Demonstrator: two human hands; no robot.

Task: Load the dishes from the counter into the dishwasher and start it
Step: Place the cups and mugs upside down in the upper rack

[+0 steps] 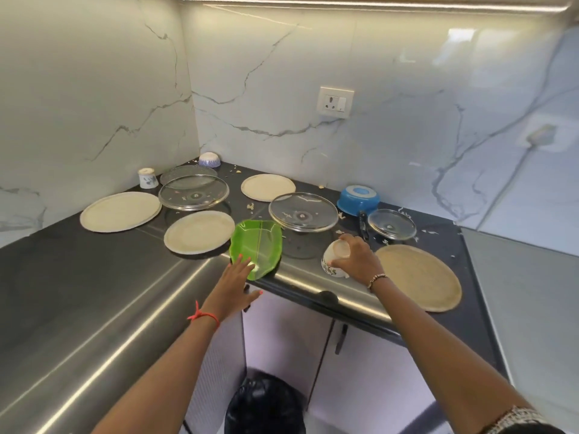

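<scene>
Left hand (233, 285) touches green tray (257, 242); right hand (355, 258) grips floral cup (333, 258).

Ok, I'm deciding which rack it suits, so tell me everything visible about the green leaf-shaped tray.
The translucent green leaf-shaped plastic tray has a raised rim and a central rib like a leaf vein. It sits tilted at the front edge of the dark counter, its near tip overhanging. The left hand reaches its near end, fingertips touching it. It looks empty and undamaged.

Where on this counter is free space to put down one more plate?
The counter is bare in front of the large plate, beside the left hand. Between the green tray, glass lids and the right hand it is crowded.
</scene>
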